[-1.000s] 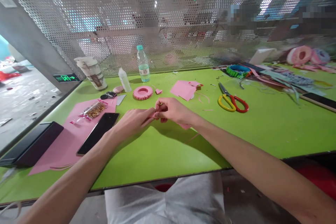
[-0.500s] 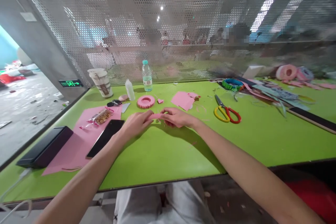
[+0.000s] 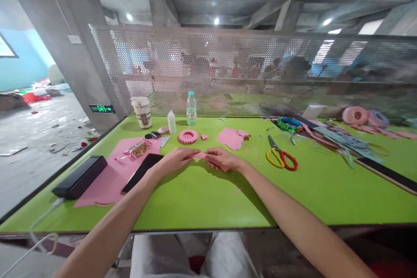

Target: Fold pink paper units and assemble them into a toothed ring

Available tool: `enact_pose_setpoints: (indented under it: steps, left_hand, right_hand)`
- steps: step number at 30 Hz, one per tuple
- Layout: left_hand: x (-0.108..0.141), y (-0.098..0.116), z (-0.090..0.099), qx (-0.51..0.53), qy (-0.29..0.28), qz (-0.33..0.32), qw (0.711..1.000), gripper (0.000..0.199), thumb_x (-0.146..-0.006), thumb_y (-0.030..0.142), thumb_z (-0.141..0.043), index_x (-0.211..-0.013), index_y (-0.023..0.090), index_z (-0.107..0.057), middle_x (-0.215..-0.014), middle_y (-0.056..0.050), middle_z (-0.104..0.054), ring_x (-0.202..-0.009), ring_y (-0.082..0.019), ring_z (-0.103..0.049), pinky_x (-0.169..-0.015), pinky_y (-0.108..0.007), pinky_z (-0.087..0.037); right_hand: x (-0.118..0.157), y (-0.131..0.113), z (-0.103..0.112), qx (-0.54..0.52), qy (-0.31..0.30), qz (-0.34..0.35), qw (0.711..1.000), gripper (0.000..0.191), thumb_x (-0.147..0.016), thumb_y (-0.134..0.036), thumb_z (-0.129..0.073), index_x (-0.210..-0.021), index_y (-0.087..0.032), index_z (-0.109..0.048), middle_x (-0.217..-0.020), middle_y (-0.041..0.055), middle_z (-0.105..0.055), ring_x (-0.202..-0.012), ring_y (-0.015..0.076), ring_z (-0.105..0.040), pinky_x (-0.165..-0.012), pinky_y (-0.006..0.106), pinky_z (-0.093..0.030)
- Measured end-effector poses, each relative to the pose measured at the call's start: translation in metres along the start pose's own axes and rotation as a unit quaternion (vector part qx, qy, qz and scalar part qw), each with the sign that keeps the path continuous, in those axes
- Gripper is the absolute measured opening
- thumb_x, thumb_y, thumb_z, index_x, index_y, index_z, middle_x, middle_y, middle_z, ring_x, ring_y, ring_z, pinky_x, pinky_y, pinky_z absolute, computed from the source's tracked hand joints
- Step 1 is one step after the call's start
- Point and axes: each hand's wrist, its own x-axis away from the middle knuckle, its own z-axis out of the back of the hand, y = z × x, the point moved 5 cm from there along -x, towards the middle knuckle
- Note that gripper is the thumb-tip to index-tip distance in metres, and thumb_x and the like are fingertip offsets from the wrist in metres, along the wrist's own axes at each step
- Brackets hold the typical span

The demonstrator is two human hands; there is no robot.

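Note:
Between my hands, low over the green table, is a small pink paper strip (image 3: 200, 155). My left hand (image 3: 178, 159) has its fingers closed on the strip's left end. The fingers of my right hand (image 3: 223, 158) pinch its other end, and a bit of pink paper shows below them. Just beyond my hands lies a pink fringed paper ring (image 3: 188, 136) with a small pink scrap (image 3: 204, 137) beside it. A torn pink paper sheet (image 3: 230, 139) rests behind my right hand. Scissors (image 3: 280, 155) with one yellow and one red handle lie partly spread to the right.
At left, a pink sheet (image 3: 94, 191) carries a snack packet (image 3: 136, 149) and a phone (image 3: 141, 173), near a black box (image 3: 80, 177) with a cable. A cup (image 3: 142, 113), white bottle (image 3: 171, 122) and water bottle (image 3: 191, 109) stand before a perforated screen (image 3: 228, 95). Paper strips (image 3: 339, 134) pile at right.
The camera view has tilted up and shifted left, so the table sits lower and further right. Both hands still hold the strip, and more pink paper shows under my right hand.

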Motion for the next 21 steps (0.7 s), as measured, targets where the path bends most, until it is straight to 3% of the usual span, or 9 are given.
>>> enact_pose_setpoints:
  steps: [11, 14, 17, 21]
  left_hand:
    - [-0.002, -0.001, -0.002, 0.021, 0.005, 0.009, 1.0, 0.046, -0.105, 0.032, -0.052, -0.145, 0.018, -0.07, -0.143, -0.014, -0.074, -0.128, -0.031, -0.071, -0.114, -0.043, -0.053]
    - [-0.001, -0.002, 0.006, 0.013, 0.003, 0.018, 1.0, 0.051, -0.1, 0.033, -0.06, -0.149, 0.019, -0.066, -0.128, -0.013, -0.08, -0.114, -0.029, -0.074, -0.105, -0.041, -0.056]
    - [0.003, -0.007, 0.02, 0.001, 0.008, 0.042, 0.999, 0.073, -0.09, 0.027, -0.069, -0.161, 0.018, -0.053, -0.102, -0.008, -0.081, -0.09, -0.027, -0.073, -0.091, -0.039, -0.057]
    - [0.007, -0.016, 0.03, 0.014, 0.028, 0.063, 0.997, 0.069, -0.091, 0.021, -0.057, -0.16, 0.021, -0.054, -0.13, -0.014, -0.076, -0.099, -0.028, -0.073, -0.091, -0.037, -0.058]
  right_hand:
    - [-0.003, 0.001, -0.003, -0.044, 0.027, 0.017, 0.999, 0.053, -0.092, -0.068, -0.073, -0.092, -0.016, -0.068, -0.068, -0.0019, -0.065, -0.053, 0.0095, -0.055, -0.05, 0.022, -0.042]
    - [-0.007, 0.006, -0.001, -0.059, 0.032, 0.017, 0.998, 0.05, -0.092, -0.065, -0.075, -0.092, -0.015, -0.069, -0.069, -0.001, -0.066, -0.053, 0.0094, -0.055, -0.048, 0.021, -0.041]
    - [-0.012, 0.014, 0.004, -0.082, 0.051, 0.017, 0.995, 0.048, -0.092, -0.061, -0.076, -0.099, -0.013, -0.071, -0.071, -0.0004, -0.067, -0.053, 0.0088, -0.054, -0.046, 0.021, -0.038]
    - [-0.016, 0.024, 0.01, -0.115, 0.089, 0.017, 0.989, 0.045, -0.096, -0.056, -0.075, -0.105, -0.013, -0.071, -0.072, -0.001, -0.066, -0.054, 0.0086, -0.054, -0.048, 0.02, -0.042]
